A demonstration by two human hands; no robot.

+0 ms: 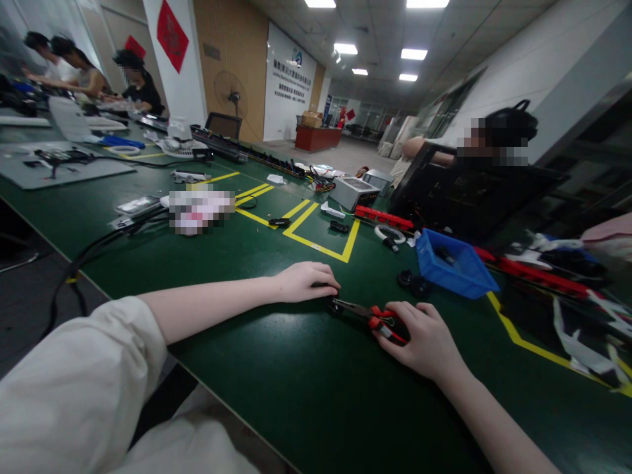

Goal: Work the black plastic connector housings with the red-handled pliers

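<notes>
My right hand is closed around the red and black handles of a pair of pliers lying low over the green table. The pliers' dark jaws point left toward my left hand. That hand rests knuckles up on the table, its fingers curled and pinched at the jaw tips on something small and dark that I cannot make out. My left forearm stretches in from a white sleeve at the lower left.
A blue plastic bin stands just beyond my right hand, with small black parts beside it. Yellow tape lines, cables, a red strip and a grey box lie farther back. A person sits at the right behind a black case; others work at far left.
</notes>
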